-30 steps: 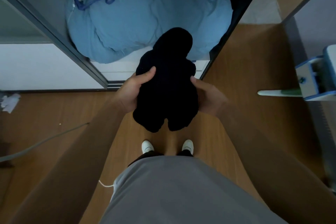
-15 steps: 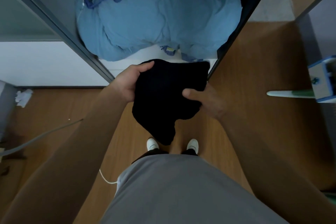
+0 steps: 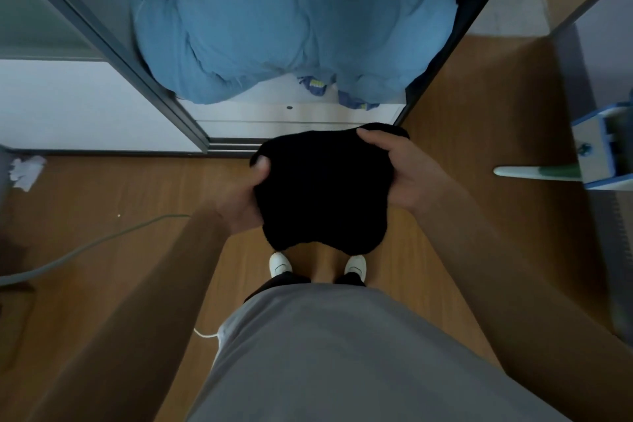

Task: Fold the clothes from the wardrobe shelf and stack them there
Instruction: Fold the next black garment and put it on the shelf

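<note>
Dangling long a second ago, the black garment (image 3: 322, 188) is now a compact fold, left hand (image 3: 239, 202) and right hand (image 3: 407, 175) fingers (image 3: 376, 142) pinching its sides, seemingly ready for the shelf (image 3: 274, 113) beyond them.

A plain grey T-shirt (image 3: 342, 353) covers the torso, its hem hanging over dark trouser legs (image 3: 284, 279). White round-toed shoes (image 3: 280, 264) peek out below. The left hand (image 3: 239, 202) and right hand (image 3: 407, 175) are bare, both forearms (image 3: 154, 284) unsleeved as far as they show. A thin white cord (image 3: 205, 334) curls at the shirt's left side, its attachment unclear
</note>
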Motion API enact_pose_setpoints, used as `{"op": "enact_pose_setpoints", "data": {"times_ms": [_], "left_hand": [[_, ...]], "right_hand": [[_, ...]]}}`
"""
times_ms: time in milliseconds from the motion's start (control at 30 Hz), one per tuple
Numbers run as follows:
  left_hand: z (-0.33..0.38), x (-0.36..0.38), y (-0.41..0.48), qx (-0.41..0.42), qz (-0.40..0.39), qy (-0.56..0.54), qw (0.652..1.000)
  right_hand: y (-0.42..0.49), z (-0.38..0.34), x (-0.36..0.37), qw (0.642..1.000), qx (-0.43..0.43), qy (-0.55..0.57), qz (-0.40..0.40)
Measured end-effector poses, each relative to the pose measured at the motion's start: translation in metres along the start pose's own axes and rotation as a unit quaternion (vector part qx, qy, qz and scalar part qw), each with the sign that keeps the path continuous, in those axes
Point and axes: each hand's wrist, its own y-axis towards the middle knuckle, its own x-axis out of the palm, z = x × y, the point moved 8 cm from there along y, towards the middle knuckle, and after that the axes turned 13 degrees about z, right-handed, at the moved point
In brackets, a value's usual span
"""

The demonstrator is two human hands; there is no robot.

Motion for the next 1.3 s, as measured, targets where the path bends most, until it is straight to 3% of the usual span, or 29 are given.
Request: {"op": "enact_pose_setpoints", "data": {"times_ms": [100, 167, 267, 367, 467, 667, 767, 933, 1067, 1167, 1300], "left_hand": [[0.009, 0.014, 0.004, 0.067, -0.004, 0.066, 0.996], [0.02, 0.021, 0.004, 0.085, 0.014, 0.025, 0.996], [0.028, 0.03, 0.005, 0.059, 0.051, -0.057, 0.995], [0.039, 0.031, 0.005, 0.074, 0.087, -0.055, 0.992], [0.053, 0.025, -0.001, 0.114, 0.089, -0.003, 0.99], [0.075, 0.008, -0.009, 0.155, 0.111, 0.038, 0.981], [0.074, 0.009, -0.013, 0.141, 0.094, 0.011, 0.986], [0.068, 0.017, -0.018, 0.104, 0.065, -0.009, 0.992], [0.067, 0.021, -0.018, 0.075, 0.067, -0.043, 0.994], [0.067, 0.022, -0.017, 0.065, 0.07, -0.053, 0.994], [0.064, 0.018, -0.016, 0.041, 0.089, -0.039, 0.994]], "right_hand": [[-0.002, -0.015, -0.008, 1.0, -0.008, 0.024, -0.007], [-0.004, -0.026, -0.013, 0.997, -0.066, 0.035, -0.013], [-0.006, -0.022, -0.022, 0.99, -0.131, -0.052, 0.004], [-0.004, -0.008, -0.026, 0.981, -0.166, -0.095, 0.038], [-0.005, -0.011, -0.029, 0.972, -0.213, -0.066, 0.077], [-0.008, -0.021, -0.027, 0.971, -0.233, -0.002, 0.054], [-0.008, -0.027, -0.026, 0.968, -0.248, 0.001, 0.044], [-0.005, -0.04, -0.041, 0.952, -0.287, -0.024, 0.099], [-0.005, -0.046, -0.04, 0.943, -0.315, -0.1, 0.044], [-0.008, -0.046, -0.027, 0.887, -0.352, -0.296, 0.033], [-0.001, -0.039, -0.002, 0.747, -0.375, -0.546, 0.053]]}}
